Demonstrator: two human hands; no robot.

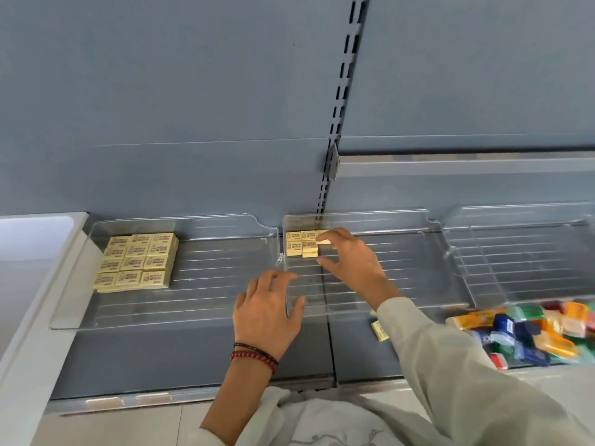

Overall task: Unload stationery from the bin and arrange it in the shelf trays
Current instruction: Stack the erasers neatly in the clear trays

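Three clear plastic trays sit side by side on the grey shelf. The left tray (206, 304) holds a neat block of several cream eraser packs (136, 262) at its back left. The middle tray (402, 284) has a few of the same packs (299, 243) in its back left corner. My right hand (349, 262) reaches into the middle tray and pinches one cream pack (323, 242) at its fingertips beside that group. My left hand (269, 309) rests with spread fingers on the front left corner of the middle tray. One loose cream pack (380, 329) lies by the bin.
A bin (531, 329) of colourful wrapped stationery sits at the lower right, below the right tray (521, 252). A white unit (35, 239) stands at the far left. The slotted shelf upright (338, 107) rises behind the middle tray.
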